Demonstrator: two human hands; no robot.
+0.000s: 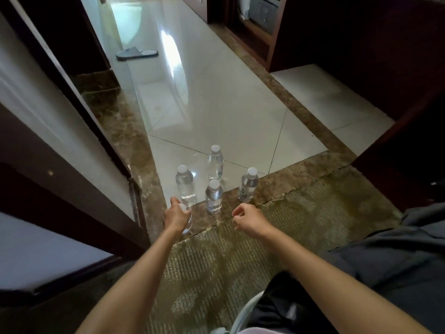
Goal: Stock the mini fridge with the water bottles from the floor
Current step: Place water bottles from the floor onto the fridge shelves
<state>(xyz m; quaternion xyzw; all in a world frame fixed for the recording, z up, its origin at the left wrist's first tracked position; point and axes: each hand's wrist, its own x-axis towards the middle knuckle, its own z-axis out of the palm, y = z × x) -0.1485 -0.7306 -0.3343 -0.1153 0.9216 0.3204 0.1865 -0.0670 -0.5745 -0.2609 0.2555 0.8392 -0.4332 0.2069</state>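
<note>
Left hand (177,216): you grip the nearest bottle (189,224) by its top, low on the stone border (289,179).
Other bottles (213,196): four stand upright just beyond, close together.
Right hand (250,219): loosely curled, empty.
Risk: if you lift carelessly, your wrist could topple the neighbours.

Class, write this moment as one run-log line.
left hand: grips nearest bottle | right hand: empty, loosely curled | four other bottles: upright on floor

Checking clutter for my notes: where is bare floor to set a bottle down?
Bare: white tile between the far bottle and the slipper; carpet right of the right hand. Crowded: bottles clustered by the left hand, which grips one.
</note>
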